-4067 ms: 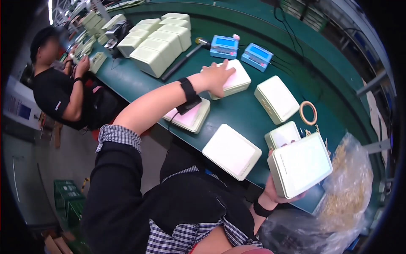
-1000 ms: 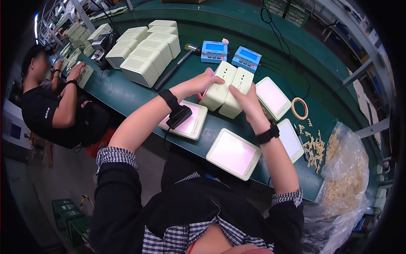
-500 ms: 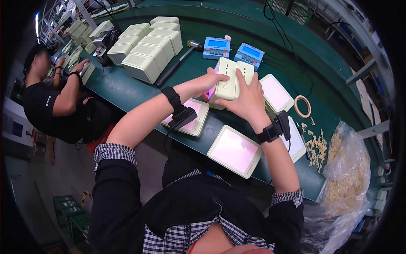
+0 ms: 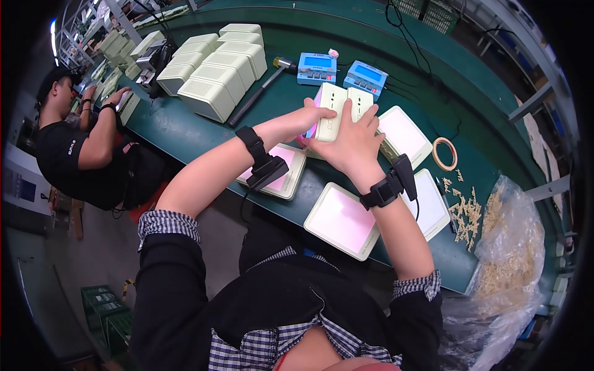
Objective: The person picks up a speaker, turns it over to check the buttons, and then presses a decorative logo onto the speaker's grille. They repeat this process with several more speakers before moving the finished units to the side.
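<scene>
Left hand (image 4: pixel 307 117) and right hand (image 4: pixel 348 141) both grasping 1 pale casing (image 4: pixel 337 110), apparently upright, on green bench (image 4: pixel 185 130).

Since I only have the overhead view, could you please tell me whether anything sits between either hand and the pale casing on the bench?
Nothing visible does. The left hand and right hand both rest directly on the pale casing, on the green bench.

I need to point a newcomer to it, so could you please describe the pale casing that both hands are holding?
On the long green workbench, look just in front of the two small blue meters. There the left hand and right hand press on a pale green casing. Unlike the flat square shells around it, it is raised and shows small slots.
</scene>
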